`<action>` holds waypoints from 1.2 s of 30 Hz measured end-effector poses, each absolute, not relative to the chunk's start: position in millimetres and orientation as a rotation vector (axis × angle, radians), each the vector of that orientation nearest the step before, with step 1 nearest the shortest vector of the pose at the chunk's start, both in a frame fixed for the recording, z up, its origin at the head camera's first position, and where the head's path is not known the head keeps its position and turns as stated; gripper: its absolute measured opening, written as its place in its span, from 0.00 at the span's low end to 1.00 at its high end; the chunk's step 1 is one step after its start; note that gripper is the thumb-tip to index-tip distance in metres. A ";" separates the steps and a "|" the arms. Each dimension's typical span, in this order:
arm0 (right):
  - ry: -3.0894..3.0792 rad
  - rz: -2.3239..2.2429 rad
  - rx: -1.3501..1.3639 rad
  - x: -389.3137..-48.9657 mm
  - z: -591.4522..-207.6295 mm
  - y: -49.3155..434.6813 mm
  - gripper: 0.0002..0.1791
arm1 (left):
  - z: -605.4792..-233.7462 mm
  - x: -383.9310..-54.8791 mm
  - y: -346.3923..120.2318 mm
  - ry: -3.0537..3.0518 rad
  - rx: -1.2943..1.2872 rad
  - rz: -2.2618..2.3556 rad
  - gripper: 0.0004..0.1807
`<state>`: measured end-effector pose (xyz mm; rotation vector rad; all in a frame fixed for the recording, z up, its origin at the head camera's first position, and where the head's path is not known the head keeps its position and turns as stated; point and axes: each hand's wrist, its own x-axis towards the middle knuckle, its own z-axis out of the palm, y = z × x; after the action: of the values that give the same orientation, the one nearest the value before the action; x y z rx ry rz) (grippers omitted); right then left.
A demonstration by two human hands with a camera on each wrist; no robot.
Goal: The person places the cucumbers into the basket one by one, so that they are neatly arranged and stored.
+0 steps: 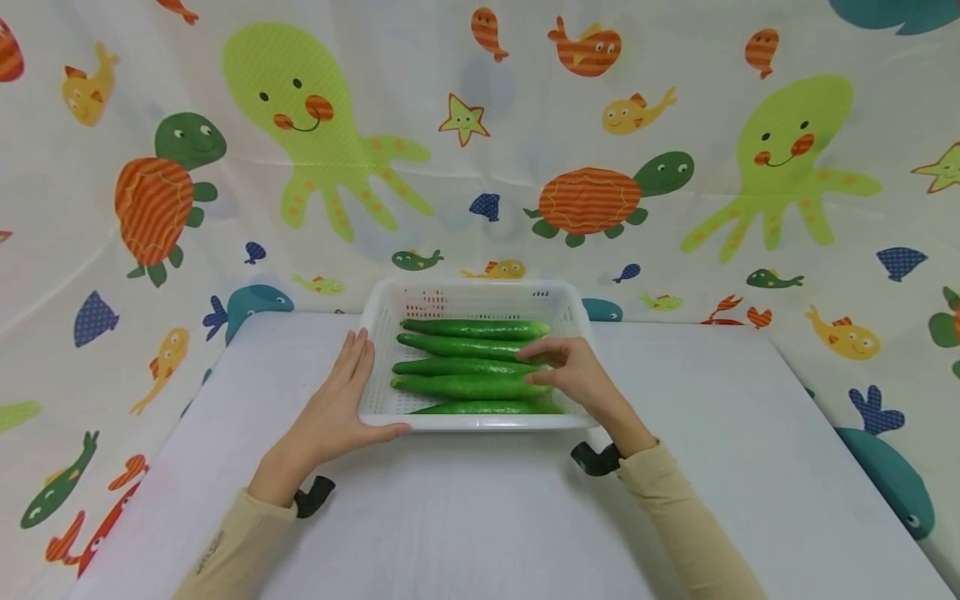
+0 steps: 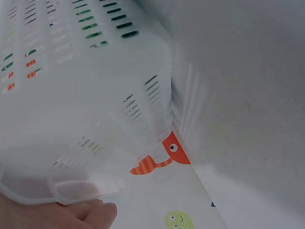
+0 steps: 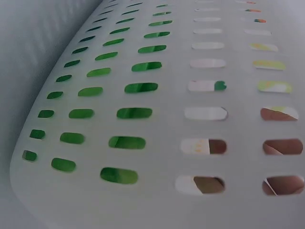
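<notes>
In the head view, several long green cucumbers (image 1: 472, 386) lie side by side in a white plastic basket (image 1: 487, 423). My left hand (image 1: 330, 417) rests against the basket's left wall, fingers straight and thumb stretched along the front rim. The left wrist view shows the fingers (image 2: 102, 214) at the basket's rim. Over the cucumbers' right ends is my right hand (image 1: 573, 375), thumb and fingers apart on either side of a middle cucumber (image 1: 465, 367); firm contact cannot be made out. Through the slots in the right wrist view, cucumbers (image 3: 138, 113) show green.
The basket stands at the far edge of a white table (image 1: 465, 517). Behind it hangs a white curtain (image 1: 420, 50) printed with sea animals. A black wrist mount (image 1: 315, 496) sits on the left wrist, another mount (image 1: 595, 458) on the right.
</notes>
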<state>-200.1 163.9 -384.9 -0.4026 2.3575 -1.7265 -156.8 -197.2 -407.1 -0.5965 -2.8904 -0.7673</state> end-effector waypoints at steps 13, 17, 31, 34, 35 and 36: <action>2.377 -1.628 -0.479 -204.2 -391.3 164.3 0.15 | -409.1 -160.2 -197.4 -2.903 -0.592 -0.779 0.73; 2.434 -1.501 -0.492 -204.7 -393.5 163.6 0.13 | -409.1 -159.3 -196.9 -2.901 -0.593 -0.779 0.73; 2.576 -1.160 -0.519 -201.7 -391.0 157.9 0.14 | -408.2 -157.2 -197.4 -2.875 -0.605 -0.766 0.73; 2.550 -1.171 -0.595 -202.8 -391.0 157.3 0.14 | -408.2 -157.6 -197.6 -2.879 -0.605 -0.765 0.73; 2.531 -1.181 -0.639 -203.7 -391.2 156.6 0.15 | -408.2 -157.8 -197.7 -2.879 -0.606 -0.763 0.73; 2.509 -1.185 -0.687 -204.7 -391.6 155.3 0.16 | -408.0 -157.7 -197.9 -2.880 -0.605 -0.765 0.73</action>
<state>-204.7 155.3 -391.6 -0.6867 2.5094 -1.1849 -157.7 -197.9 -408.0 -0.6046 -2.8804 -0.7646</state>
